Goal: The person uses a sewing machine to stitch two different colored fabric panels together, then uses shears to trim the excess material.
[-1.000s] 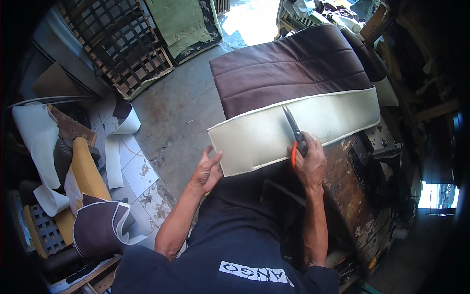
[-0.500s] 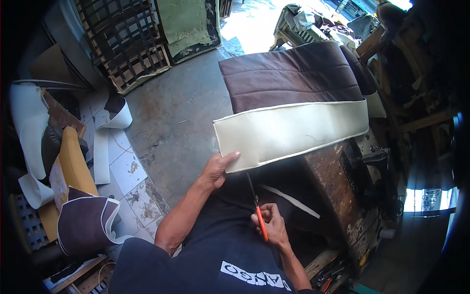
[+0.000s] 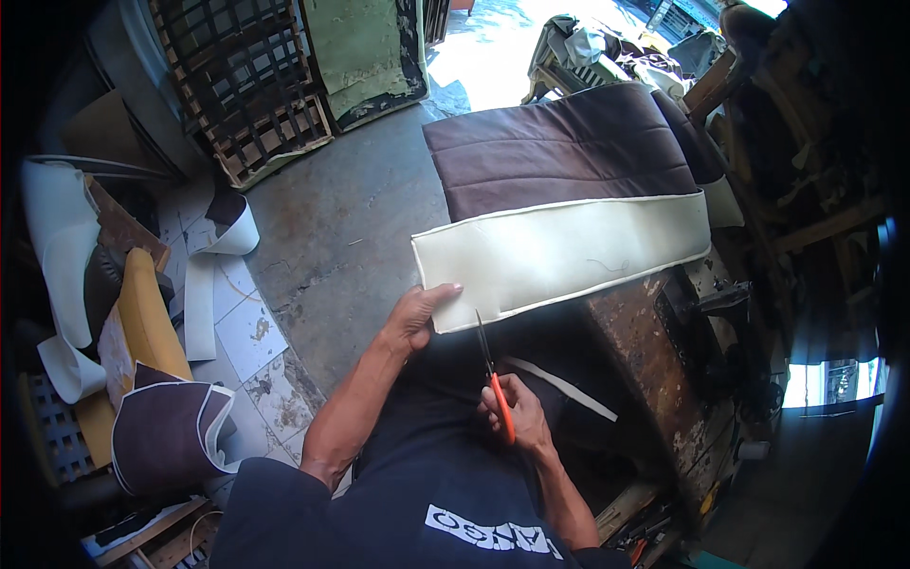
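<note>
My left hand (image 3: 423,313) grips the near left corner of a cream vinyl panel (image 3: 559,251), thumb on top and fingers hidden beneath. A raised seam edges the panel, and it joins quilted dark brown upholstery (image 3: 564,147) on its far side. In my right hand (image 3: 517,410) is a pair of scissors (image 3: 500,394) with orange handles. Their blades point away from me, and the tips overlap the panel's near edge, just right of my left hand. Whether the blades cut into it I cannot tell. A narrow cream strip (image 3: 564,387) lies to the right of the scissors.
A worn wooden table (image 3: 645,351) carrying a dark sewing machine (image 3: 716,308) stands at the right. On the left are rolled brown and cream vinyl pieces (image 3: 166,431) and a yellow padded part (image 3: 147,318). A webbed frame (image 3: 246,85) leans at the back.
My right hand has raised the scissors slightly up and left, bringing the tips from just below the panel's near edge onto it. My left hand keeps its hold, shifting slightly.
</note>
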